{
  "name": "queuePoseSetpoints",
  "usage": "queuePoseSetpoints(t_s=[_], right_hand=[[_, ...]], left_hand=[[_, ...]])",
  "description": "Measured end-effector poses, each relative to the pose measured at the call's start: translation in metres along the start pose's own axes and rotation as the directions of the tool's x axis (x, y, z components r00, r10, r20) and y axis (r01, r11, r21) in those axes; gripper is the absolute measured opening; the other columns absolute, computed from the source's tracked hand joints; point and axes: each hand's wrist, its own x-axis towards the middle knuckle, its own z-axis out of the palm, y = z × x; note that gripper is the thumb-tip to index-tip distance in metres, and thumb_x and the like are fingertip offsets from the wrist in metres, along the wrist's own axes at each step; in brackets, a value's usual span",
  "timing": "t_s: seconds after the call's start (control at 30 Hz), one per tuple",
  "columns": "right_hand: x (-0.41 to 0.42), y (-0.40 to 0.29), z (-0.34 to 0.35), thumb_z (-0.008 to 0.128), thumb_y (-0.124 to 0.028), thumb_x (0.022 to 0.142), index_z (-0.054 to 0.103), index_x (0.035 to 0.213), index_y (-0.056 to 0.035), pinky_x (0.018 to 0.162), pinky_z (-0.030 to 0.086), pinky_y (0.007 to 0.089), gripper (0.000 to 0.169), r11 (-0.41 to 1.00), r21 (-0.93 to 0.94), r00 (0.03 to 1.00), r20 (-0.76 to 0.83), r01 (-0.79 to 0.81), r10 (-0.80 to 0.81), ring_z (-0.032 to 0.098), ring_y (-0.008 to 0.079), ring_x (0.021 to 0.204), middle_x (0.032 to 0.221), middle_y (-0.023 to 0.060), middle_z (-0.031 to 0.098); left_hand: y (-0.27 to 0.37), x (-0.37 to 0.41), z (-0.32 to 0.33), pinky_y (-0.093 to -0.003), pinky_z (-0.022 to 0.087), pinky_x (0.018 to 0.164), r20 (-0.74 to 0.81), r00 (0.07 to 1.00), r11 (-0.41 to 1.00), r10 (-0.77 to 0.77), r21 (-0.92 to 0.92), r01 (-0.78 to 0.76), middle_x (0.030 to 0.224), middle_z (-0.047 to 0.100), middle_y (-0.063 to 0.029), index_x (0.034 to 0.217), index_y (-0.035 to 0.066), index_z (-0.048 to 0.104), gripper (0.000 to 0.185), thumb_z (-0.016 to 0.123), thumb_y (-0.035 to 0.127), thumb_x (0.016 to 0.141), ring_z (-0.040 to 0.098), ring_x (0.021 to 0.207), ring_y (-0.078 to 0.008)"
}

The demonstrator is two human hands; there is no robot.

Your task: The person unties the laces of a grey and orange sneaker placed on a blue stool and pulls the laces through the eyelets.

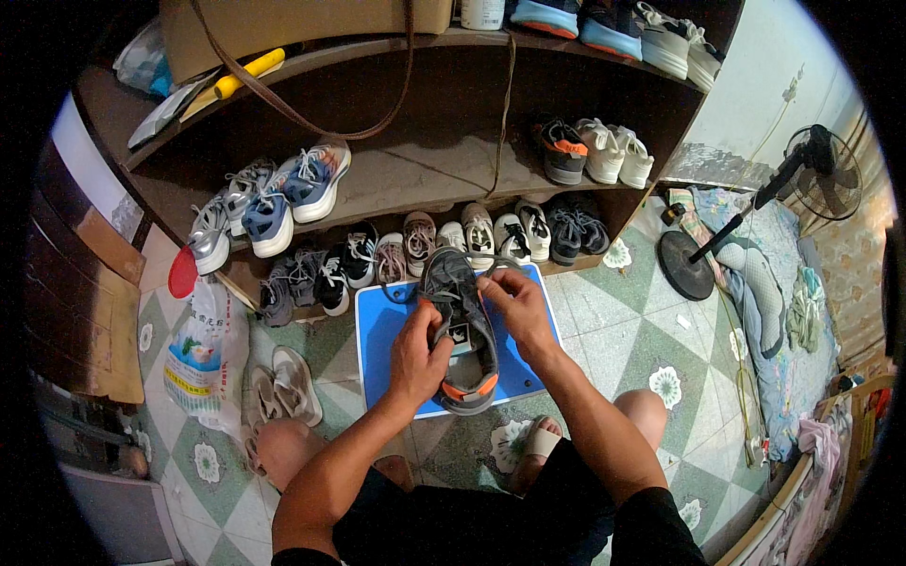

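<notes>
A dark grey sneaker (pixel 476 361) with an orange heel trim is before me, its toe pointing away and its opening facing up. On its left side, my left hand (pixel 419 354) grips the collar, thumb at the opening. My right hand (pixel 520 311) pinches the right edge near the lacing; whether a lace is also between the fingers I cannot tell. Loose laces (pixel 396 291) stick out on both sides of the toe. Beneath the shoe is a blue board (pixel 386 354) with a white rim; the shoe hides whether it touches the board.
Beyond the board, a dark wooden shoe rack (pixel 425 166) holds several pairs of shoes. A brown strap (pixel 340 134) hangs from its top. To the left are a white plastic bag (pixel 205 354) and beige shoes (pixel 294 385). A black standing fan (pixel 686 265) and bedding (pixel 771 233) are at right.
</notes>
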Motion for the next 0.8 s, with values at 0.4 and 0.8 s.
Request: queuePoseSetpoints(t_s=[0.4,0.8], right_hand=[[0.004,0.02,0.003,0.073,-0.013,0.095,0.075,0.098,0.0025,0.071,0.052,0.0304,0.016,0.987,-0.131,0.994,-0.049,0.095,-0.102,0.064,0.0123,0.077,0.087,0.0062,0.075],[-0.001,0.002,0.0,0.072,-0.021,0.099,0.072,0.108,-0.0005,0.07,0.046,0.0286,0.022,0.999,-0.031,0.997,-0.083,-0.008,0.006,0.056,0.0097,0.077,0.09,0.0016,0.069]], left_hand=[[0.0,0.001,0.0,-0.0433,0.046,0.068,0.004,1.0,1.0,-0.005,-0.001,0.005,0.082,0.053,-0.0144,0.098,0.002,0.05,0.019,0.062,0.01,0.086,0.055,0.072,-0.0316],[-0.003,-0.002,0.0,-0.0435,0.045,0.066,0.001,1.0,1.0,-0.007,0.007,0.007,0.081,0.051,-0.0132,0.098,0.003,0.049,0.019,0.063,0.008,0.087,0.053,0.07,-0.0296]])
